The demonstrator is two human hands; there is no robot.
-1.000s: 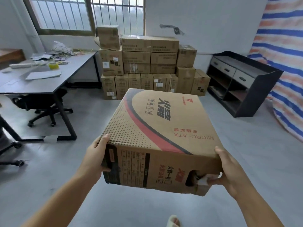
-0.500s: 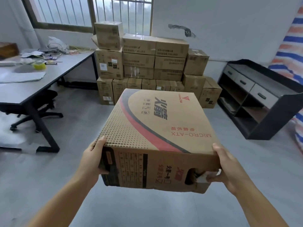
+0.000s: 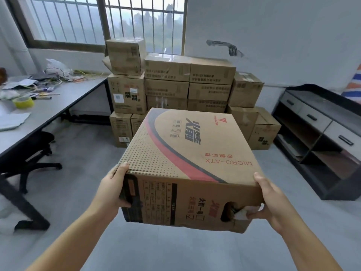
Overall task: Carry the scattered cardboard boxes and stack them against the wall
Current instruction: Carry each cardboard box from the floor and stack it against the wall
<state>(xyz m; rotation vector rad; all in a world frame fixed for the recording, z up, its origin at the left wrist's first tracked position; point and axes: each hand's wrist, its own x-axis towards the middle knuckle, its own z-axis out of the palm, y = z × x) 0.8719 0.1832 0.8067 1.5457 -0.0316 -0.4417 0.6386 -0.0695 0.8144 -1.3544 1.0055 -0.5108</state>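
Printed cardboard box (image 3: 187, 165) held in mid-air, facing the stacked boxes (image 3: 187, 89) at the wall. Left hand (image 3: 112, 189) clamps its left corner; right hand (image 3: 273, 204) grips the right corner, fingers apparently curled near the handle cut-out.

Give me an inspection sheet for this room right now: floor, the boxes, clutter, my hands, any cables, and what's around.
Surface: grey floor, bare where visible.
Job's things: printed box held off the floor; stacked boxes piled against the wall under the window.
Clutter: on the desk, yellow tape roll, papers, markers, a white bag.
Grippers: left hand grips the box's near left corner; right hand grips the near right corner, fingers at the torn handle hole.
Cables: thin yellow-green wires at the desk's far end.
Surroundings: office chair under the desk; black shelf unit with drawers at right; striped tarp behind it.
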